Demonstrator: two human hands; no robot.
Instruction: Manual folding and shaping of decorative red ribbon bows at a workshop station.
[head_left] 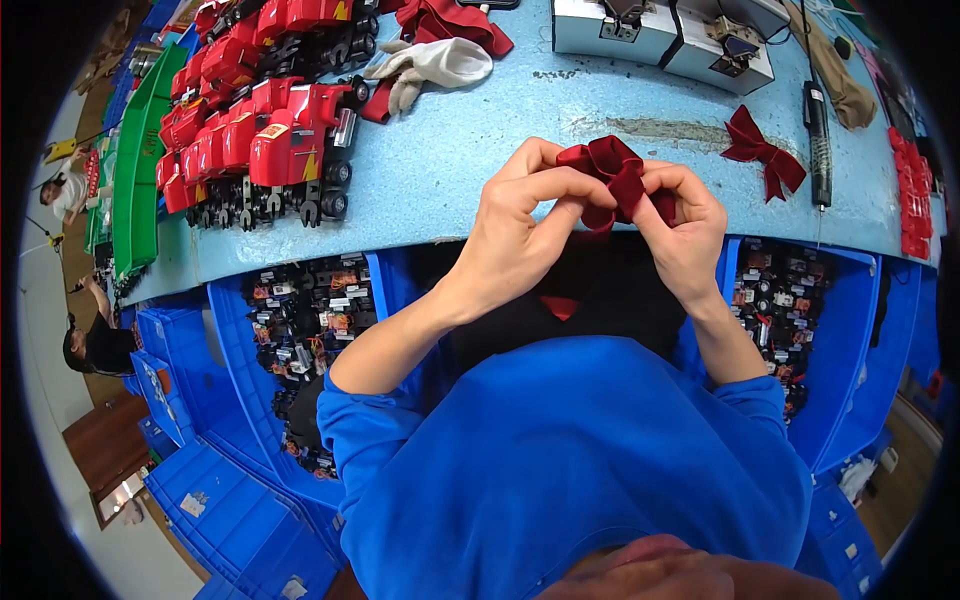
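Note:
Both hands meet at the front edge of the light-blue workbench (440, 180), pinching a dark red ribbon bow (608, 165) between them. My left hand (525, 215) grips the bow's left side with thumb and forefinger. On its right side, the thumb and fingers of my right hand (683, 220) are closed on the ribbon. Loops stand up above the fingertips; part of the bow is hidden behind the fingers. A second dark red bow (765, 153) lies flat on the bench to the right, apart from my hands.
Red toy truck bodies (290, 140) are stacked at the left, beside a green tray (145, 160). A white glove (450, 62) lies near red ribbon (455, 22). Pale metal boxes (660, 40) stand at the back; an electric screwdriver (818, 140) hangs right. Blue crates (235, 350) of parts flank me.

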